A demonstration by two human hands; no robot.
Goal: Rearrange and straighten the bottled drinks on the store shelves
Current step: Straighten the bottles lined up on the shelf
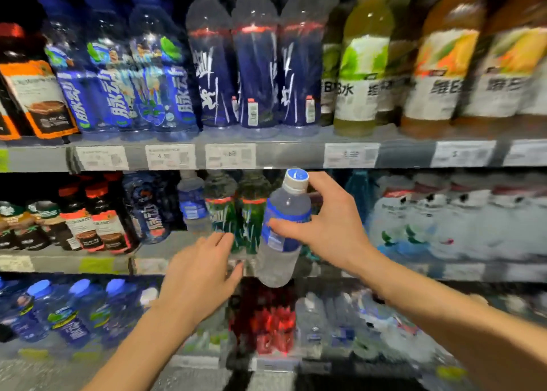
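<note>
The right hand (328, 227) grips a clear water bottle (282, 230) by its blue label, tilted and held off the middle shelf (97, 264) at frame centre; it is not yet placed. The left hand (201, 275) is spread wide and empty just beside it. Upper-shelf rows appear upright; remaining work is judged substantial.
</note>
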